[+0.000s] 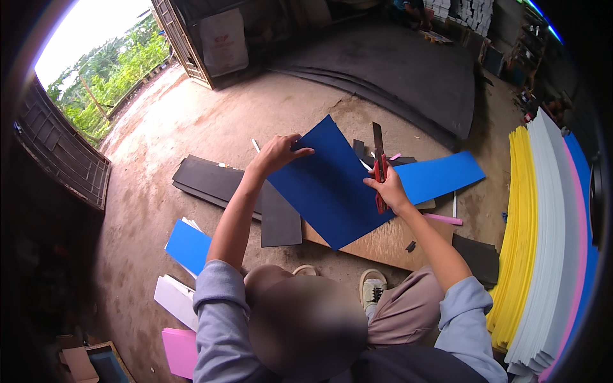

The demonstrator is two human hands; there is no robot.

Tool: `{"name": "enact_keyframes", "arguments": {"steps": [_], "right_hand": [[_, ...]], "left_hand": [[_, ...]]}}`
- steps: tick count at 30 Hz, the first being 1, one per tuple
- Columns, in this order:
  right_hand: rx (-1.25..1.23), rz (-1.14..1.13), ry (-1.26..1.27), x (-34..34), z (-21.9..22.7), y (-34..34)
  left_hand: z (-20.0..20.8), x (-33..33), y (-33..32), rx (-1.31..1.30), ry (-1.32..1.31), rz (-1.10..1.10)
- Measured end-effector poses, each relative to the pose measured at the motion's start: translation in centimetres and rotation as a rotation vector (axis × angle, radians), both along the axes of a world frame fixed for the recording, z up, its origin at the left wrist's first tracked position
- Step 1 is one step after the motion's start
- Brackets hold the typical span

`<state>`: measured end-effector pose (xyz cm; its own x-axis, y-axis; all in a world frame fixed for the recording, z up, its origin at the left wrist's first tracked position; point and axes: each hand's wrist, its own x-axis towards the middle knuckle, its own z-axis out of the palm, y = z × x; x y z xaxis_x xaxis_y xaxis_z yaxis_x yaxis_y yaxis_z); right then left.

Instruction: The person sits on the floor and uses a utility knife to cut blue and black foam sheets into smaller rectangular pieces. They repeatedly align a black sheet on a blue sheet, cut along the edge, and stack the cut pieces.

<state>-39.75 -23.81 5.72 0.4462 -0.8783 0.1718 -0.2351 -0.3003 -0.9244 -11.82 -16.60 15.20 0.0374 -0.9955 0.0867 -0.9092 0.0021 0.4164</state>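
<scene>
A blue rectangular sheet (329, 185), probably foam, is held up at a slant between my hands. My left hand (280, 155) grips its upper left edge, thumb over the front and fingers partly hidden behind. At its right edge, my right hand (391, 191) is closed around a red utility knife (380, 167) whose long blade points up and away. Whether these fingers also touch the sheet, I cannot tell. Below the sheet lies a wooden board (389, 244). A blue strip (444, 177) rests beyond my right hand, and dark grey sheets (281, 220) lie to the left of the board.
Tall stacks of yellow sheets (513, 236) and white sheets (548, 249) stand at the right. Small blue (189, 246), white (175, 300) and pink piles (180, 352) lie at the left. Large black sheets (383, 64) cover the far floor, with another person (412, 9) behind.
</scene>
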Motion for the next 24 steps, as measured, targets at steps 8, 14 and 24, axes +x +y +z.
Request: {"name": "enact_keyframes", "arguments": {"steps": [8, 14, 24], "right_hand": [[0.11, -0.042, 0.242, -1.4, -0.3, 0.7], [-0.313, 0.026, 0.645, 0.3, -0.5, 2.8], [-0.183, -0.028, 0.615, 1.4, 0.7, 2.1]], "left_hand": [[-5.8, -3.7, 1.2, -0.226, -0.357, -0.133], [-9.9, -5.7, -1.2, -0.238, -0.425, -0.175], [-10.4, -6.8, -2.3, -0.311, -0.401, -0.193]]}}
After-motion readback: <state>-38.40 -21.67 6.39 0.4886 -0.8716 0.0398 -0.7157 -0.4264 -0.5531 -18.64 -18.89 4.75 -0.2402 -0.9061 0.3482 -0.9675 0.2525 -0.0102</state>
